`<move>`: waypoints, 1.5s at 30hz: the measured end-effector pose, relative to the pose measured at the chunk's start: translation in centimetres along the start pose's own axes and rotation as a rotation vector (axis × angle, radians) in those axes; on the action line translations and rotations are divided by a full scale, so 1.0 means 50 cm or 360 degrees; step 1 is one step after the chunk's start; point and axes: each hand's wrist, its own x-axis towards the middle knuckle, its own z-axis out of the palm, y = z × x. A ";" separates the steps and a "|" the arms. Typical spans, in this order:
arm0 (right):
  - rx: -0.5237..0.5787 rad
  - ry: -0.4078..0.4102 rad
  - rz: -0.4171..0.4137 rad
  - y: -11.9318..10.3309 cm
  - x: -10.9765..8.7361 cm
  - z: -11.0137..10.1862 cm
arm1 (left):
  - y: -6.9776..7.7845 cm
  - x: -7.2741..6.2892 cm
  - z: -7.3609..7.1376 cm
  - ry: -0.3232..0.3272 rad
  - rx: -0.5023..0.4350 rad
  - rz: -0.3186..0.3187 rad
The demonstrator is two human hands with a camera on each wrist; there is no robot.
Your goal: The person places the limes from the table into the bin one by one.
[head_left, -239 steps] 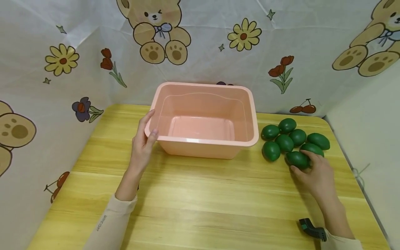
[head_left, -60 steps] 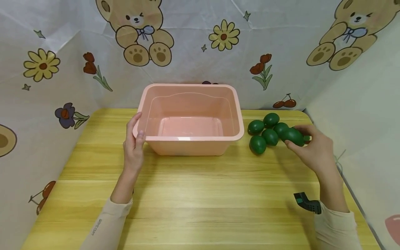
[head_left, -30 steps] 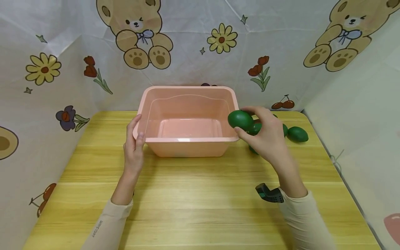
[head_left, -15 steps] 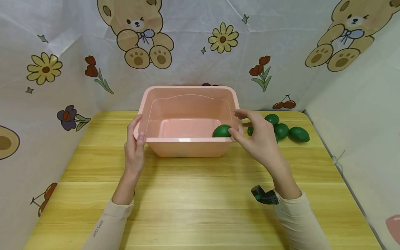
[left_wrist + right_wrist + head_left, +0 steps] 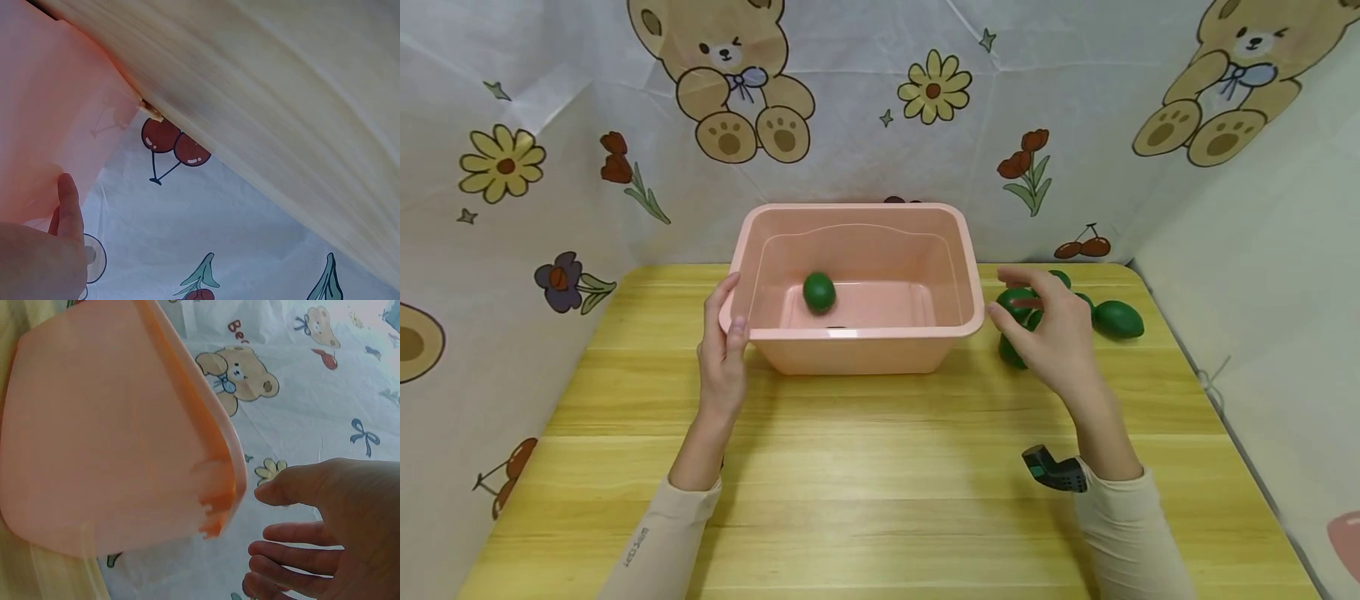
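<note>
A pink plastic basin (image 5: 850,354) stands at the back of the wooden table. My left hand (image 5: 722,358) grips its left rim, thumb on the near corner; the left wrist view shows a finger (image 5: 70,203) against the pink wall. Inside the basin lies one dark green lime-like fruit (image 5: 818,292). A thin dark sliver shows just above the front rim, too small to identify. My right hand (image 5: 1056,342), holding nothing, hovers right of the basin with fingers apart. Under and behind it are several more green fruits (image 5: 1118,319), partly covered by the hand.
The wooden table (image 5: 880,483) extends in front of the basin. A white cloth (image 5: 865,167) printed with bears and flowers hangs behind and to the left, close to the basin's back rim. A pale wall borders the right side. A black device (image 5: 1054,471) sits at my right wrist.
My right hand carried a green fruit from the pile and let it go into the basin, where it rolled left. The hand has drawn back right. My left hand keeps its grip.
</note>
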 end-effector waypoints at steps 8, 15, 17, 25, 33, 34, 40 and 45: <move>0.0002 0.0110 0.0129 0.062 -0.004 -0.035 | 0.004 0.005 0.003 0.0007 0.0021 0.0013; -0.0012 0.0154 0.0260 0.133 -0.001 -0.074 | 0.006 -0.002 -0.004 0.0065 0.0031 -0.0005; -0.0014 0.0167 0.0300 0.152 0.000 -0.086 | 0.004 -0.004 -0.006 0.0075 0.0029 -0.0010; -0.0119 0.0229 0.0533 0.229 -0.008 -0.131 | 0.002 -0.003 -0.006 0.0039 -0.0022 -0.0002; -0.0197 0.0119 0.0767 0.301 -0.026 -0.135 | -0.001 -0.001 -0.002 0.0030 -0.0003 -0.0015; -0.0195 0.0107 0.0791 0.310 -0.029 -0.133 | -0.001 -0.002 -0.002 0.0028 0.0010 -0.0022; -0.0176 0.0052 0.0897 0.358 -0.049 -0.124 | 0.001 -0.003 0.001 0.0013 0.0052 -0.0028; -0.0221 -0.0048 0.0952 0.387 -0.058 -0.117 | 0.000 -0.004 -0.001 0.0010 0.0051 -0.0025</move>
